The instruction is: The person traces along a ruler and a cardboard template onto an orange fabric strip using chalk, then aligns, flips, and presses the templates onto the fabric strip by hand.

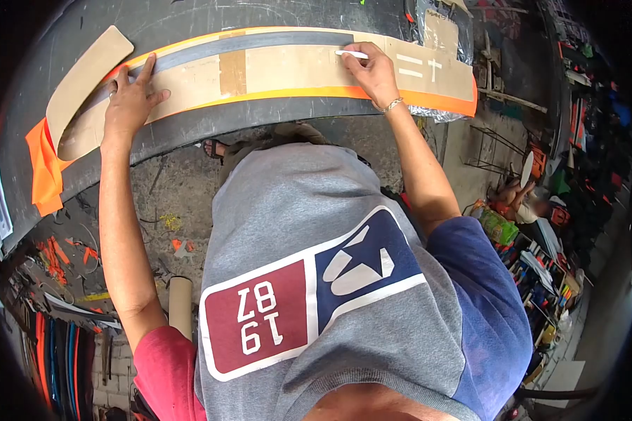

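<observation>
A long tan cardboard pattern (288, 72) lies over orange material (439, 103) on the dark table. Along its upper part runs a grey strip (260, 43). My left hand (131, 102) presses on the pattern's left part with its fingers spread, holding nothing. In my right hand (376, 72) a white marking stick (352, 54) is pinched, its tip at the cardboard near the right end of the grey strip. White marks (420, 67) show on the cardboard to the right of that hand. The pattern's left end curls up and over (88, 81).
The dark table (70, 31) spans the top of the view. Orange material (43, 172) hangs at its left edge. Clear plastic (462, 35) lies at the right. A cardboard tube (180, 302) stands below. Another person (523, 200) sits at the right, beside piled materials.
</observation>
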The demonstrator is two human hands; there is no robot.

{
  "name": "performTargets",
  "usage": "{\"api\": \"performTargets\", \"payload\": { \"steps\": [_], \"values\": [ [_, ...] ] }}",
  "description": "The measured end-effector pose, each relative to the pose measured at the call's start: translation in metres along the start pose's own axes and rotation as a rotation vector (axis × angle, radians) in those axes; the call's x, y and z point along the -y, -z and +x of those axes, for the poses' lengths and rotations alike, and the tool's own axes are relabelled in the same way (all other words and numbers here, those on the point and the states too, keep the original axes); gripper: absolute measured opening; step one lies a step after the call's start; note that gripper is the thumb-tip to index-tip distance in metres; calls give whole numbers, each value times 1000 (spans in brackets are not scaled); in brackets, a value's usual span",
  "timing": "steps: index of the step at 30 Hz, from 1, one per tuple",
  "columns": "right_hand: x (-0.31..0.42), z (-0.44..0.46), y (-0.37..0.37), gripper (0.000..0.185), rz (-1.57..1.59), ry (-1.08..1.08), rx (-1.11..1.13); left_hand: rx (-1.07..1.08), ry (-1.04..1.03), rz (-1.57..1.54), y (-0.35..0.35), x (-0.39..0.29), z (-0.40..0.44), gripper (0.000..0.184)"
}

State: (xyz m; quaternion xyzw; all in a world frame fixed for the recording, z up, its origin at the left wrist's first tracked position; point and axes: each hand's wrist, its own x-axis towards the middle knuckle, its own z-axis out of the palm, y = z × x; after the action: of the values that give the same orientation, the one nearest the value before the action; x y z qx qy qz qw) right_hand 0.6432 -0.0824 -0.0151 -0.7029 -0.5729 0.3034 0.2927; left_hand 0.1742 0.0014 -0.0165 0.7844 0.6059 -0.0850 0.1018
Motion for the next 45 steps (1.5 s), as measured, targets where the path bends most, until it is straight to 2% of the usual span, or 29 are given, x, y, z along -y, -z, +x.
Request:
{"api": "performTargets", "payload": {
  "steps": [1, 5, 8, 11, 20, 29, 31, 32, 35, 39, 42, 45],
  "values": [
    [2, 0, 0, 23, -19, -3, 1, 30, 18, 3, 4, -2, -1, 81],
    [13, 0, 0, 23, -102, 55, -25, -71, -41, 3, -4, 4, 0, 82],
    [17, 2, 2, 24, -199, -26, 16, -58, -28, 9, -4, 3, -2, 81],
    [-5, 7, -1, 24, -3, -118, 23, -37, -27, -11, -2, 2, 1, 82],
    [14, -14, 6, 25, -149, 81, 23, -28, -13, 28, -2, 1, 0, 83],
    [13, -8, 13, 21, -223, -7, 114, 18, -31, 8, 6, -3, 0, 83],
    [2, -6, 15, 19, 129, -111, 40, -48, -43, -29, 4, -2, -3, 82],
    [-3, -4, 17, 18, 305, -162, 7, -6, -5, -35, 7, -5, -4, 81],
    [-15, -3, 31, 16, 265, -152, -82, -11, -12, -3, 6, -4, -3, 82],
    [-19, -4, 33, 18, 167, -121, -55, -27, -22, -6, 5, -3, -3, 82],
    [-15, -3, 30, 21, -73, 46, -18, -30, -30, 1, 1, 0, -1, 82],
    [-10, -2, 23, 21, -85, 68, -32, -6, -23, 10, 2, -1, -1, 82]
  ]
}}
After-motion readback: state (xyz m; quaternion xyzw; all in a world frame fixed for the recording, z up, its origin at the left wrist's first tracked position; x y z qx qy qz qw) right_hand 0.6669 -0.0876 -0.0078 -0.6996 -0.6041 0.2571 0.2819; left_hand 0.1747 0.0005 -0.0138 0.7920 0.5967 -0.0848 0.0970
